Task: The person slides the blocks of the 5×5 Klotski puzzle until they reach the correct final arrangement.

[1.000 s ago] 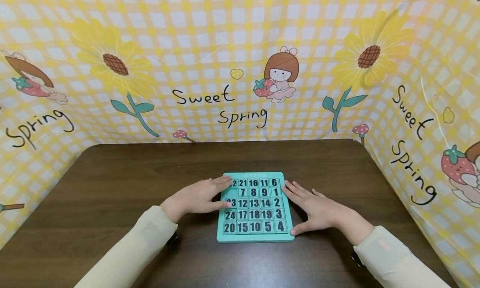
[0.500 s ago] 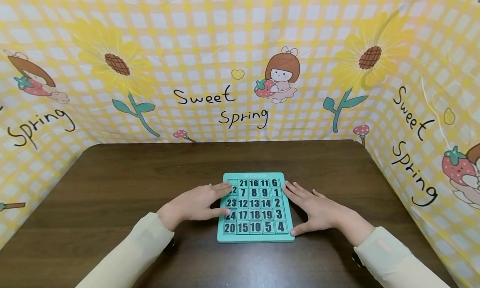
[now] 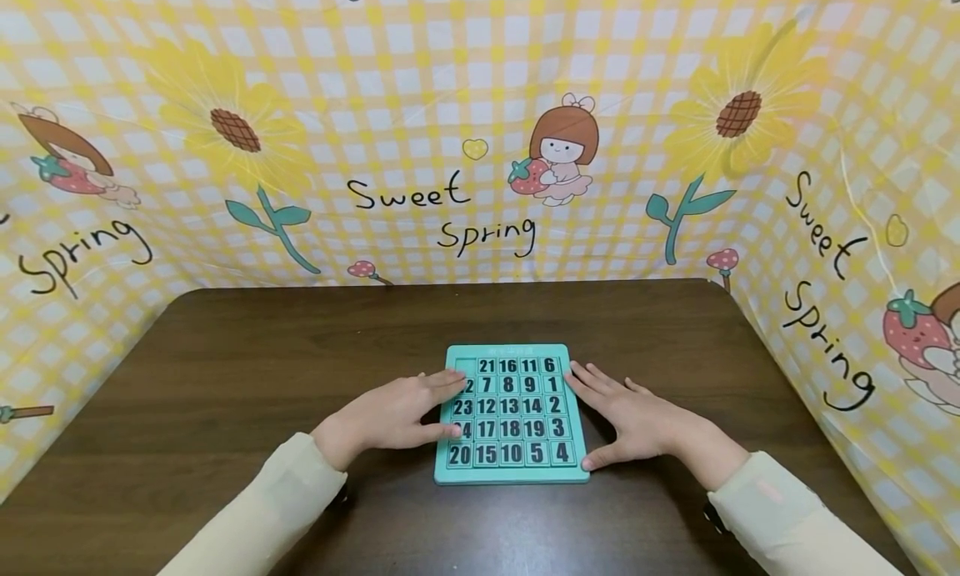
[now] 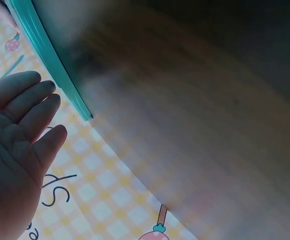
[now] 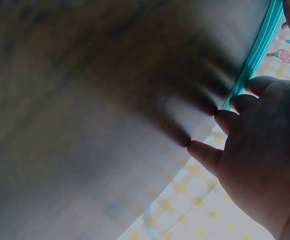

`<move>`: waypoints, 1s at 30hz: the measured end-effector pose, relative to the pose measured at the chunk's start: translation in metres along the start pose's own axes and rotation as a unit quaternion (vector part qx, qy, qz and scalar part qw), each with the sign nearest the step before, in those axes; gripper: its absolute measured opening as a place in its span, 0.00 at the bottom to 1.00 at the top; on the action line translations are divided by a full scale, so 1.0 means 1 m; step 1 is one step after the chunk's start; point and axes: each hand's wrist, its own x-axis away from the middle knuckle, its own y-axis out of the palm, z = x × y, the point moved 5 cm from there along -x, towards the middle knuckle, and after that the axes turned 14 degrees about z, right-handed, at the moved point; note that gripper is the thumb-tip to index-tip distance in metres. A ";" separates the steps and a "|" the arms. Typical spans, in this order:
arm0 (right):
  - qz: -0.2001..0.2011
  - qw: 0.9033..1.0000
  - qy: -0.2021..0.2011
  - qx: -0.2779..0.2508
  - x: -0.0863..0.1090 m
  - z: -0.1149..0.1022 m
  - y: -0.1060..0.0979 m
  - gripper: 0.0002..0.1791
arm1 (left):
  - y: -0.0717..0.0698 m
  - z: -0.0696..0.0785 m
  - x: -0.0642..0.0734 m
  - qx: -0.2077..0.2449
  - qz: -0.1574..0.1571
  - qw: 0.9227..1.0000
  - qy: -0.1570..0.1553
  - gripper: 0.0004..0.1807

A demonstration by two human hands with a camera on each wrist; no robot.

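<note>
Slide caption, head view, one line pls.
A teal number puzzle on a brown table, left hand touching its left column, right hand at its right edge.

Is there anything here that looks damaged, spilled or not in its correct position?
Nothing stands out. No spill or damage shows. The sliding number puzzle lies flat on the brown table, left hand on its left column, right hand at its right edge. Its bare top-left cell looks ordinary for such a puzzle.

Turquoise puzzle board, yellow-checked cloth
</note>
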 end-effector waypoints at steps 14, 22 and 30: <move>-0.002 1.000 0.003 -0.005 0.000 -0.001 -0.001 0.65 | 0.004 0.003 -0.027 -0.014 -0.022 1.000 -0.013 0.49; -0.003 1.000 0.001 -0.003 0.000 0.000 -0.001 0.65 | 0.009 0.004 -0.032 0.000 -0.042 0.999 -0.027 0.52; -0.003 1.000 0.000 -0.005 0.000 0.001 0.000 0.65 | 0.010 -0.001 -0.025 0.000 -0.037 0.999 -0.030 0.52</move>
